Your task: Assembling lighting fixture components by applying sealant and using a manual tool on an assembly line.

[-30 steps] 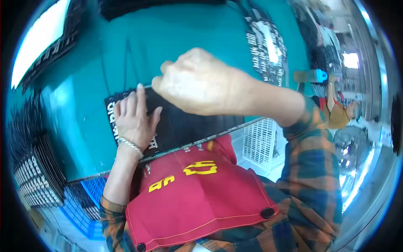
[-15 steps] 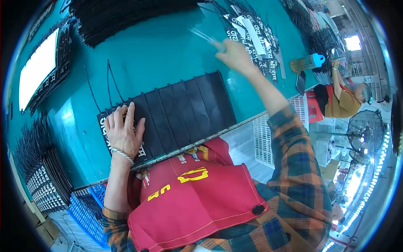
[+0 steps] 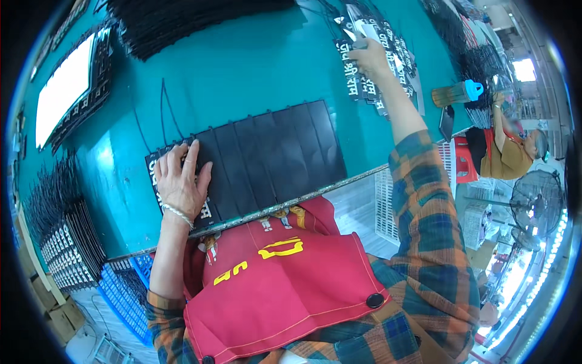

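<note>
A row of overlapping black flat strips (image 3: 273,155) lies on the teal table (image 3: 242,67) near its front edge. My left hand (image 3: 180,179) rests flat, fingers spread, on the left end of this row, over pieces with white print. My right hand (image 3: 368,57) is stretched far out to the upper right and lies on a pile of black strips with white markings (image 3: 370,85); its fingers look curled onto a piece, but the grip is unclear. I wear a red apron and a plaid shirt.
More stacks of black strips line the table's far edge (image 3: 182,24) and left side (image 3: 60,236). A white panel (image 3: 63,91) lies at the left. A brown bottle with a blue cap (image 3: 456,93) and a dark phone (image 3: 447,123) sit at the right. Another person (image 3: 515,151) works beyond.
My right hand went from above the black row near me out to the far pile at the upper right. My left hand stayed on the row's left end.
</note>
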A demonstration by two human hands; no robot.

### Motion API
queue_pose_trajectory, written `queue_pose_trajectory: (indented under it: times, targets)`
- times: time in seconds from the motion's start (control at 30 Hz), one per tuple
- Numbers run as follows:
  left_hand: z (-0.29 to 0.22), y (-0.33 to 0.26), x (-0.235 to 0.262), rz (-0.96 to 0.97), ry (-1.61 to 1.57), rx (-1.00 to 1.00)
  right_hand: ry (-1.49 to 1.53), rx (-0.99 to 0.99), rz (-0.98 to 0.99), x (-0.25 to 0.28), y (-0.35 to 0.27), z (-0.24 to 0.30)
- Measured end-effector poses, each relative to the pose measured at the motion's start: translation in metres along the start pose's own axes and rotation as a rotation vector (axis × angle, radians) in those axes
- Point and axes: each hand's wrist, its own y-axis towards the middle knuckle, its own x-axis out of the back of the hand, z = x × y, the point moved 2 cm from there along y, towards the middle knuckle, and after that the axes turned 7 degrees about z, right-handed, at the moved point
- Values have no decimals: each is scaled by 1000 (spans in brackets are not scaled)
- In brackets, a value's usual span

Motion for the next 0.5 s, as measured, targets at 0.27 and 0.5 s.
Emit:
queue_pose_trajectory:
  times: [0.27,0.5]
  targets:
    - [-6,10,-3,-1,43,-43,127,208,56,-1,-50,77]
    - [5,-2,-15,8,-84,-3,418,231,377,-124,-123,127]
